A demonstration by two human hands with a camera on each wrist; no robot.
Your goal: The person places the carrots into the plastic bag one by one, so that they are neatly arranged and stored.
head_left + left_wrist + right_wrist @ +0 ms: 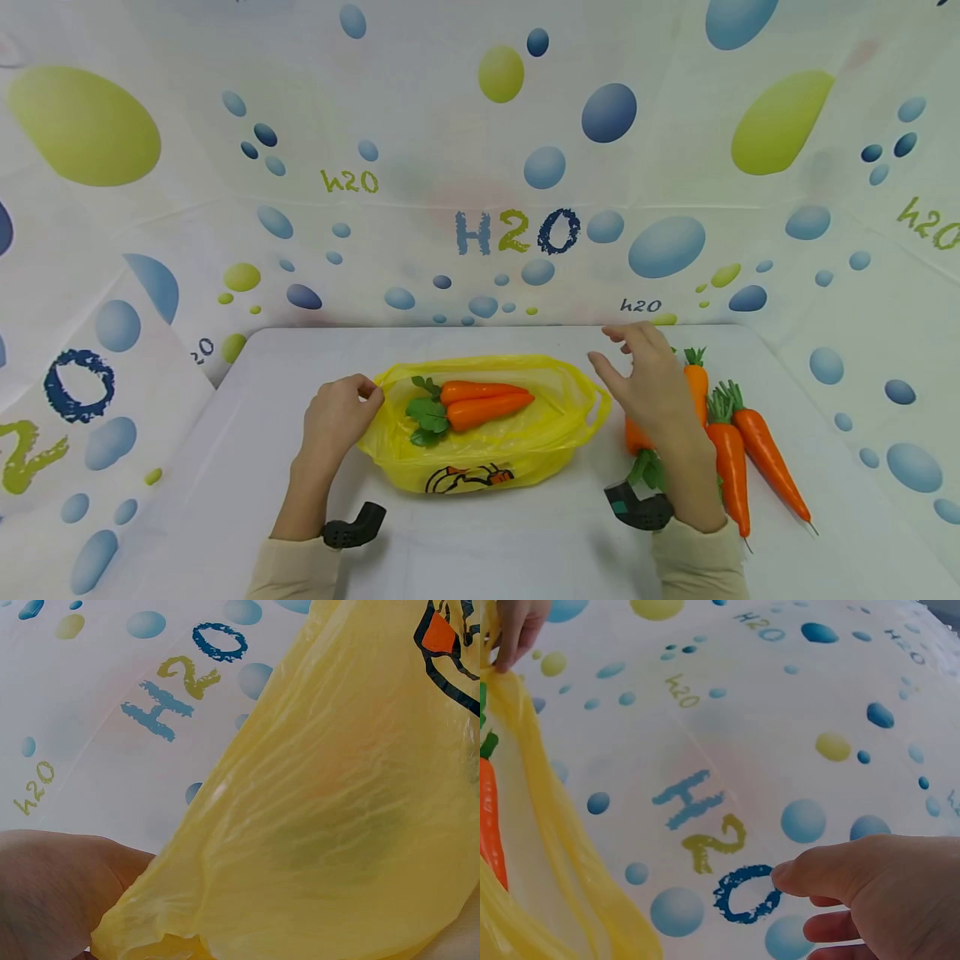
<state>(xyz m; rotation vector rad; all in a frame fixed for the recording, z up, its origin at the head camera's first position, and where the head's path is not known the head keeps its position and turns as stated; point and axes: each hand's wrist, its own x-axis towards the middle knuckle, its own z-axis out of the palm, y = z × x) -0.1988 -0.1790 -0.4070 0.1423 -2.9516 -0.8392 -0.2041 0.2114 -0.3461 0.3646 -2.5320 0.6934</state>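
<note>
A yellow plastic bag (543, 468) lies with its mouth wide open on the white table. Inside are two orange carrots (491, 411) with green leaves at their left ends. My left hand (339, 417) pinches the bag's left edge between thumb and fingers. In the left wrist view, the stretched yellow plastic hides most of that hand. Off the bag's right end, my right hand (654, 392) is raised with fingers apart and nothing in its grasp. The right wrist view shows its thumb (817, 874) extended.
Several more carrots (729, 458) lie on the table at the right, partly hidden behind my right hand and forearm. The white table (480, 550) ends at a backdrop (420, 108) printed with blue and green drops.
</note>
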